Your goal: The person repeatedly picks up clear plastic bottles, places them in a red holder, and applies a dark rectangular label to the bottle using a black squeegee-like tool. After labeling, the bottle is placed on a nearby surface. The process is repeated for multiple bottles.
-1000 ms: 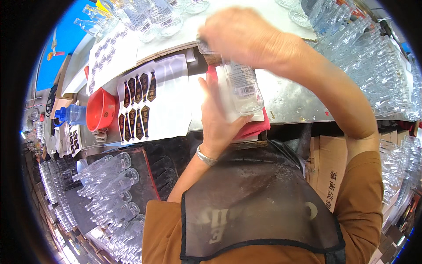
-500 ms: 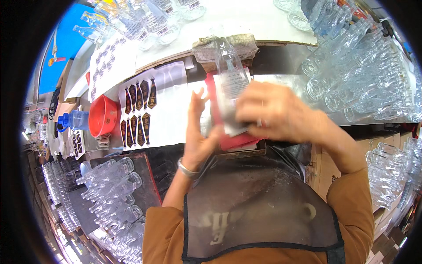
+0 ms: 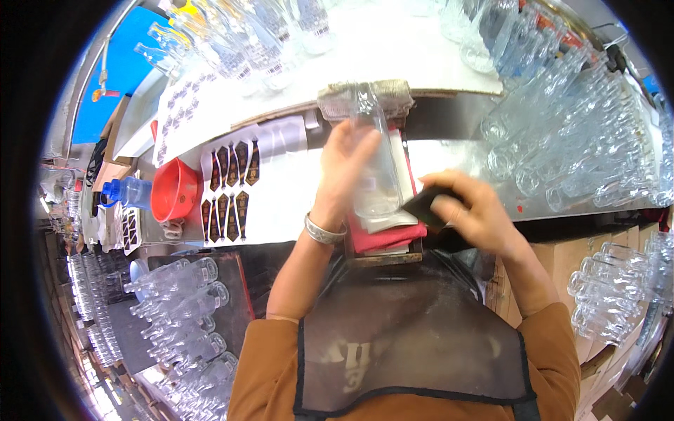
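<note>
A clear glass bottle lies with its neck on a cloth-wrapped rest and its base toward me. Under it is a padded stand with white cloth and a red cloth. My left hand, slightly blurred and wearing a bracelet, closes on the bottle near its shoulder, thumb across the glass. Beside the bottle's base, my right hand pinches a dark flat scraper-like piece, held off the glass. To the left lies a sheet with dark tie-shaped decals.
A red bowl and a blue-capped jug stand at the left. Glass bottles fill the right side, the upper left and a lower-left board. More bottles lie over cardboard boxes.
My left hand has moved from beside the bottle onto its upper part. My right hand has drawn back off the bottle to the right, so the dark piece shows. The printed label no longer shows clearly.
</note>
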`<act>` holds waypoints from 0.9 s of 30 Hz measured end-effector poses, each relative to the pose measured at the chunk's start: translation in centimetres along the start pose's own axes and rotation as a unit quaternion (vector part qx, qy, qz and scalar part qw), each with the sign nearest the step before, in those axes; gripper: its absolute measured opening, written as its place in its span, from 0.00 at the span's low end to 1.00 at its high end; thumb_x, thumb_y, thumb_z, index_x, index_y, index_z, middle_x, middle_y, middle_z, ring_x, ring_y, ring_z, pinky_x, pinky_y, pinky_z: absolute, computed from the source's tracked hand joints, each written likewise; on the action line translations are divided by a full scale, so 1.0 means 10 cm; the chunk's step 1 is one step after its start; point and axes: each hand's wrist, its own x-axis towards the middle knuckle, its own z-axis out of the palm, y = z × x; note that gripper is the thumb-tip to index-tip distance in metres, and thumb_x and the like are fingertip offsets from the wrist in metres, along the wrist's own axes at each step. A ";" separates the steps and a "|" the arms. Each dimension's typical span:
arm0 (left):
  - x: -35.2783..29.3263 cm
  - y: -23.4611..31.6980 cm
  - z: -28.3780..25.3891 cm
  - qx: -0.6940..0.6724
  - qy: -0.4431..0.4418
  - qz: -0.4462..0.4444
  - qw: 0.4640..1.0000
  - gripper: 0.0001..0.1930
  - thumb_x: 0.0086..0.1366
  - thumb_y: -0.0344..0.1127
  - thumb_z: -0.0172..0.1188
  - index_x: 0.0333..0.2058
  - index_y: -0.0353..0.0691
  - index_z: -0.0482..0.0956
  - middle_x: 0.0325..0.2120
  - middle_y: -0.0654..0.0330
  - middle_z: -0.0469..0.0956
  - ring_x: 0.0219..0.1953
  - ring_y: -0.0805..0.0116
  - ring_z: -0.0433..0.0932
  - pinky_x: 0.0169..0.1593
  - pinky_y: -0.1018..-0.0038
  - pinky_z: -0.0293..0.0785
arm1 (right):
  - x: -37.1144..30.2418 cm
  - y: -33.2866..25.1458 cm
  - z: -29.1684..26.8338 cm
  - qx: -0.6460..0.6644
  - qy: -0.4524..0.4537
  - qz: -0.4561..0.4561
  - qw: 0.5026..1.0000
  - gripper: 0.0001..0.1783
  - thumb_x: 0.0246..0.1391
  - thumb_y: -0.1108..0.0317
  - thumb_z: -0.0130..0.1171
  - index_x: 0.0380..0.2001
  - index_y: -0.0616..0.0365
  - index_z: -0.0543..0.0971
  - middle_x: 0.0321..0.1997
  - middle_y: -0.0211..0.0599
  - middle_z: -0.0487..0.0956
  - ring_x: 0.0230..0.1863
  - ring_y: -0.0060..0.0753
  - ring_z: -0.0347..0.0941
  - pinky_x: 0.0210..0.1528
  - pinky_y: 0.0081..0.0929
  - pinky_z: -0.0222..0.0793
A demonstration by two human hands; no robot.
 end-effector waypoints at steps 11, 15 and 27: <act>-0.61 0.37 0.07 0.131 -0.094 0.236 0.958 0.41 0.61 0.41 0.69 0.67 0.31 0.59 0.57 0.48 0.74 0.60 0.56 0.73 0.62 0.63 0.67 | 0.74 -0.65 -0.13 -0.029 0.048 -0.014 0.998 0.17 0.58 0.64 0.63 0.46 0.65 0.79 0.29 0.31 0.82 0.32 0.16 0.76 0.33 0.17 0.71; -0.52 0.27 -0.17 0.077 -0.044 0.227 0.970 0.39 0.64 0.42 0.65 0.68 0.31 0.58 0.60 0.46 0.73 0.64 0.56 0.70 0.66 0.64 0.63 | 1.03 -0.93 -0.30 -0.102 0.113 -0.122 0.981 0.14 0.60 0.68 0.59 0.46 0.64 0.78 0.37 0.35 0.85 0.38 0.17 0.77 0.40 0.18 0.73; -0.37 0.10 -0.47 0.054 -0.012 0.154 0.986 0.29 0.63 0.27 0.64 0.62 0.31 0.67 0.57 0.50 0.76 0.58 0.61 0.77 0.61 0.66 0.71 | 3.45 -0.45 -1.12 -0.333 0.199 -0.140 0.911 0.26 0.60 0.45 0.58 0.42 0.59 0.81 0.36 0.27 0.85 0.37 0.21 0.76 0.41 0.23 0.70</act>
